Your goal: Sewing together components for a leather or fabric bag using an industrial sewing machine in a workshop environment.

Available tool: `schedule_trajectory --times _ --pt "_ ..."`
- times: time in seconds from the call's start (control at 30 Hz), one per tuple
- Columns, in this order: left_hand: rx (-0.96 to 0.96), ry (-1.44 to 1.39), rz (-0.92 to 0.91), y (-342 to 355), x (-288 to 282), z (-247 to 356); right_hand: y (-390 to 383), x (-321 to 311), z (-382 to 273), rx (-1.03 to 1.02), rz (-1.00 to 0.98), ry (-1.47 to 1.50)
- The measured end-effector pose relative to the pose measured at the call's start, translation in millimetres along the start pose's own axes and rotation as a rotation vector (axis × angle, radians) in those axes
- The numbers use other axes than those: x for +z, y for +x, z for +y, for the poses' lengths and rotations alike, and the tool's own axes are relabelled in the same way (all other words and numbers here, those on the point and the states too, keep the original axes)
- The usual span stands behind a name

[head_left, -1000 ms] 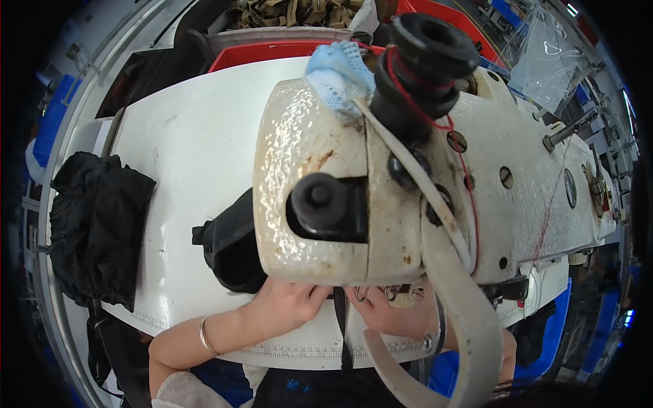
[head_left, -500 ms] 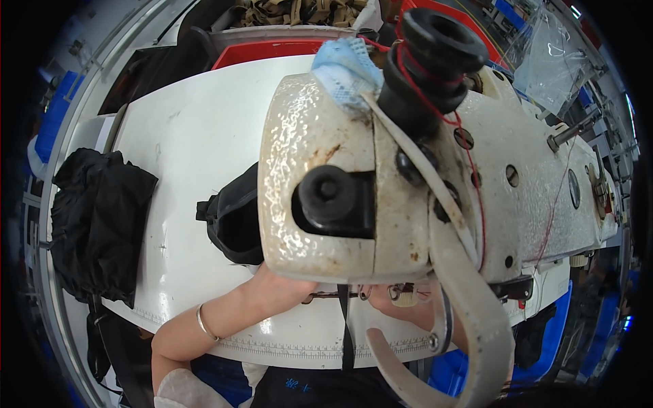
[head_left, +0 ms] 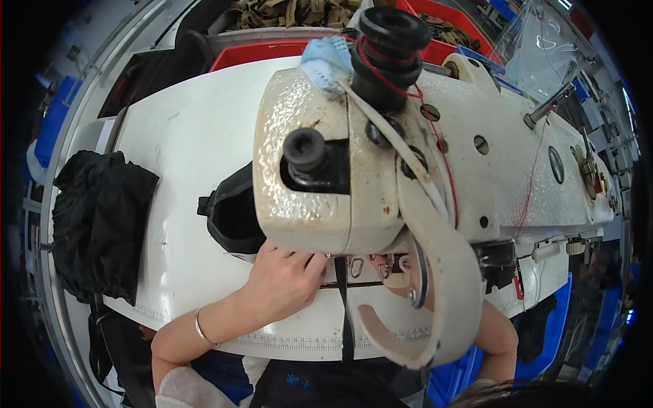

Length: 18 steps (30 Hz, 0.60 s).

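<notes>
A cream sewing machine (head_left: 299,217) fills the middle, its head hanging over my hands. My left hand (head_left: 286,279) lies just under its front edge, fingers bent and drawn together; the fingertips and whatever they grip are hidden. Beside those fingers a black fabric pouch (head_left: 235,214) stands with its mouth open, partly behind the machine head. A narrow black strap (head_left: 345,319) runs from under the head toward me and over the table's front edge. Mostly covered by the machine's curved lever (head_left: 452,285), my right hand (head_left: 403,284) is beneath the needle area; its fingers cannot be made out.
A heap of black fabric (head_left: 102,224) lies at the white table's (head_left: 183,136) left end. Red thread (head_left: 445,163) runs down from a black spool holder (head_left: 388,61). Behind are red bins (head_left: 258,53) and tan strap pieces (head_left: 292,13). Blue bins (head_left: 551,340) stand at lower right.
The machine appears higher and further left as the view shifts. More of my left hand and my right forearm shows. The pouch and fabric heap stay nearly in place.
</notes>
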State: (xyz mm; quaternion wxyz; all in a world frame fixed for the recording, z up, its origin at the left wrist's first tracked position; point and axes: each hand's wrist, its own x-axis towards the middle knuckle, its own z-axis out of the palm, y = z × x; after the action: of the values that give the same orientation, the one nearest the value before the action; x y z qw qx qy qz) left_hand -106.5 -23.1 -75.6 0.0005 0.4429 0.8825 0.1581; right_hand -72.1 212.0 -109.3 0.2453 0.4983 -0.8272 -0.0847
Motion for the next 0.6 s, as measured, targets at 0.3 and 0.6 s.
schedule_trajectory --times 0.3,0.6 --pt "0.065 0.289 0.252 -19 -12 11 26 5 9 -0.382 0.073 -0.266" --pt "-0.038 -0.108 0.263 -3 -27 3 15 16 -23 0.27 0.348 0.409"
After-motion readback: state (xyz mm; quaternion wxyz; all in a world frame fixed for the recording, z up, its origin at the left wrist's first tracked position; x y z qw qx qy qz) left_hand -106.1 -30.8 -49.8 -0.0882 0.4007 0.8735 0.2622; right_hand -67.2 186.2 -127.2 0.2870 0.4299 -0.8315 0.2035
